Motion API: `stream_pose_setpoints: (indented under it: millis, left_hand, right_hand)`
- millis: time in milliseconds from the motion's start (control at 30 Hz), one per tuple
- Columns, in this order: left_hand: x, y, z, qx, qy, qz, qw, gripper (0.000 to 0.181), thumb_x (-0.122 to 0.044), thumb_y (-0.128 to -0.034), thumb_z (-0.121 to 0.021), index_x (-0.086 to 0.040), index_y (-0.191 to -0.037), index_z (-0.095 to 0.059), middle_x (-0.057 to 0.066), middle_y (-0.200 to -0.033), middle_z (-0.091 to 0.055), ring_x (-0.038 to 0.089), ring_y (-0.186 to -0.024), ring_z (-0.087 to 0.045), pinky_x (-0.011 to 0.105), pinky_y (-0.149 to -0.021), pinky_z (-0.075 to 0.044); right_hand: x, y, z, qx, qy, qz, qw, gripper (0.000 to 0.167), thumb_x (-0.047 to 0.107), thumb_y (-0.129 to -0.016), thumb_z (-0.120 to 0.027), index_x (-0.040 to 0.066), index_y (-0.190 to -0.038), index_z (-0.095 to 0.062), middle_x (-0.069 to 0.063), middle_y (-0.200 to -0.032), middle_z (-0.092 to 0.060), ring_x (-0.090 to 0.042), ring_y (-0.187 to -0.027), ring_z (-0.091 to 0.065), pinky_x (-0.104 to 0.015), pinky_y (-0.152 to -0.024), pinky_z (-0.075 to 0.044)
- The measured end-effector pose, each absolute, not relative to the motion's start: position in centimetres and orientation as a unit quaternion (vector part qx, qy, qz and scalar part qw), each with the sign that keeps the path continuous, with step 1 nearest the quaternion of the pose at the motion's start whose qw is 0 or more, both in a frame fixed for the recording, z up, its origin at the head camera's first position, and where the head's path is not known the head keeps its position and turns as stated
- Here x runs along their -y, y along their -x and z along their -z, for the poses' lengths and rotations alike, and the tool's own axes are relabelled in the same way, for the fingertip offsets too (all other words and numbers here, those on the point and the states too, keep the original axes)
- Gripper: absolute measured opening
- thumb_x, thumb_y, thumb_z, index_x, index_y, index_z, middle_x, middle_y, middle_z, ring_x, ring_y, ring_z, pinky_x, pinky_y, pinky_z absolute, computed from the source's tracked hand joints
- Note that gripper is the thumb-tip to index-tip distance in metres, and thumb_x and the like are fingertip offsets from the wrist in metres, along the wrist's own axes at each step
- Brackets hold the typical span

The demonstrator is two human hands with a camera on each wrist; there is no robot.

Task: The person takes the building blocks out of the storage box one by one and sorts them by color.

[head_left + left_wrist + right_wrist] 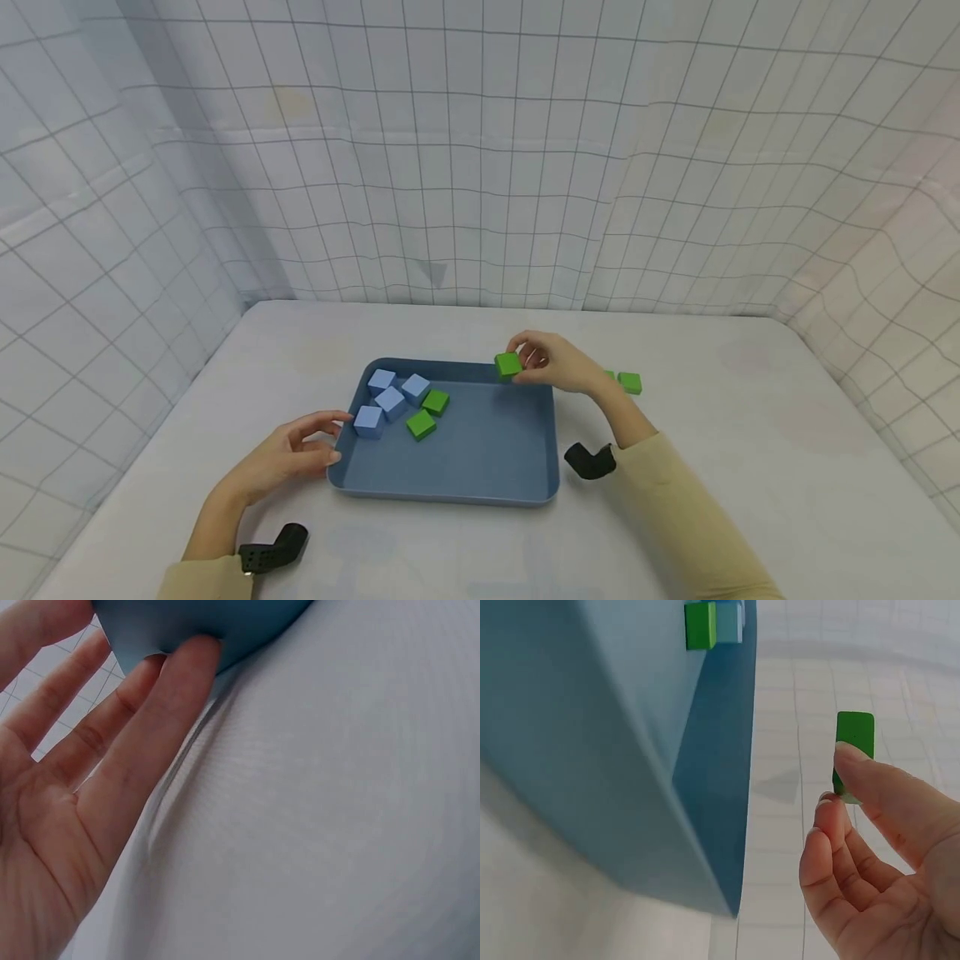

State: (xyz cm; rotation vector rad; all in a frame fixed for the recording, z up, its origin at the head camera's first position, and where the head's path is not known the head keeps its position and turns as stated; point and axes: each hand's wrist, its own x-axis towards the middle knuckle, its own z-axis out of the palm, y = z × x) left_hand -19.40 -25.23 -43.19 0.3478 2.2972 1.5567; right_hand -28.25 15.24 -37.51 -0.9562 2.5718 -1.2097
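My right hand (pixel 558 362) pinches a green block (pixel 507 365) between thumb and fingertips, above the far right part of the blue tray (pixel 480 502). In the right wrist view the held block (pixel 857 731) is seen beside the tray's wall. My left hand (pixel 281 454) touches the tray's left edge; its fingers look fairly straight in the left wrist view, with the thumb (pixel 169 697) against the outer wall (pixel 255 622). Several blue blocks (pixel 390 403) lie at the tray's left side, beside two green blocks (pixel 422 425).
Two more green blocks (pixel 630 382) lie on the white table (pixel 712 417) right of the tray, one partly hidden by the right wrist. A black wrist device (pixel 274 548) is on each forearm. Gridded white curtains (pixel 480 167) surround the table at the back and sides.
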Motion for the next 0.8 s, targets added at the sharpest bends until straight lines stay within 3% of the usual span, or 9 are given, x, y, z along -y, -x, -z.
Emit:
stream_pose_setpoints:
  millis: [467, 800]
  left_hand:
    - [25.3, 19.4, 43.1, -0.809, -0.121, -0.549, 0.172, 0.053, -0.016, -0.0858, -0.061, -0.006, -0.134, -0.040, 0.021, -0.121, -0.042, 0.018, -0.096, -0.055, 0.033, -0.074, -0.050]
    - [25.4, 19.5, 43.4, -0.810, -0.121, -0.548, 0.171, 0.053, -0.016, -0.0858, -0.062, -0.007, -0.134, -0.041, 0.022, -0.123, -0.041, 0.023, -0.101, -0.052, 0.033, -0.075, -0.049]
  right_hand:
    - [-21.8, 27.7, 38.2, -0.866, 0.261, 0.424, 0.049, 0.035, 0.002, -0.077, -0.071, 0.004, -0.108, -0.056, -0.010, -0.086, -0.056, -0.018, -0.073, -0.054, -0.026, -0.066, -0.045]
    - [-26.6, 26.8, 39.1, -0.884, 0.214, 0.414, 0.023, 0.036, 0.007, -0.078, -0.071, 0.002, -0.110, -0.055, -0.013, -0.091, -0.058, -0.018, -0.078, -0.056, -0.025, -0.066, -0.046]
